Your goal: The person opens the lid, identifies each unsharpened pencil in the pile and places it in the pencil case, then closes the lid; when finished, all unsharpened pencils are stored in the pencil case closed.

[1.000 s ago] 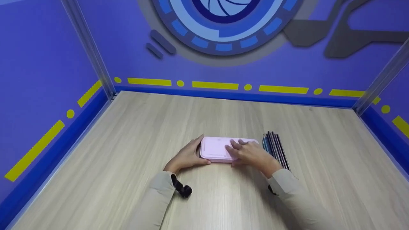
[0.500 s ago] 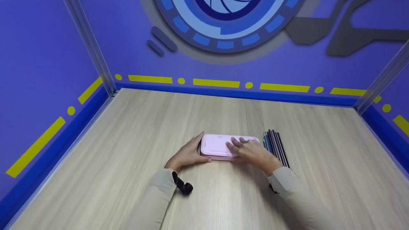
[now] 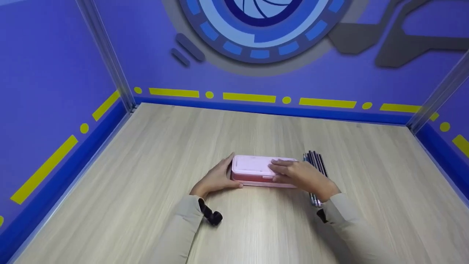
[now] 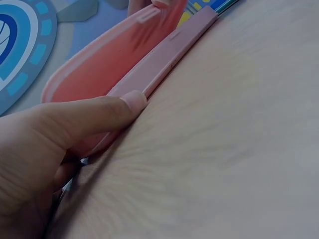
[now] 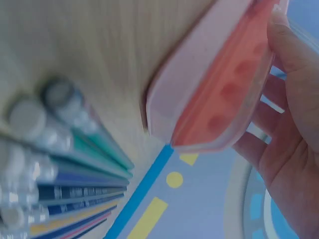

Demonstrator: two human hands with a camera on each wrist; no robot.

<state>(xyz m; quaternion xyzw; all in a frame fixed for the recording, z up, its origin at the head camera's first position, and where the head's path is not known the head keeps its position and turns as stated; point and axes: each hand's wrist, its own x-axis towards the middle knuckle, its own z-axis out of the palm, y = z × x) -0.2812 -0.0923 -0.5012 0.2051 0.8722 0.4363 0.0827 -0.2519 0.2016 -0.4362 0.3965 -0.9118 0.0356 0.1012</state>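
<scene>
A pink pencil case (image 3: 253, 165) lies on the table, its lid raised along the near side so a red interior (image 3: 253, 178) shows in the gap. My left hand (image 3: 216, 178) grips the left end of the case, thumb along the near side of the base (image 4: 164, 62). With thumb under the front edge and fingers on top, my right hand (image 3: 306, 178) pinches the lid (image 5: 241, 84) at its right part. The right wrist view shows this gap widening toward the thumb. Whatever lies inside the case is hidden.
Several pencils (image 3: 316, 163) lie side by side just right of the case, partly under the right hand and wrist; their capped ends (image 5: 60, 99) show close up in the right wrist view. Blue panels (image 3: 256, 82) wall the wooden table (image 3: 176, 146) at the back and sides.
The lid has gone from closed to raised on the near side, baring the red interior. My right hand has shifted right with the lid's edge; the left hand keeps its grip.
</scene>
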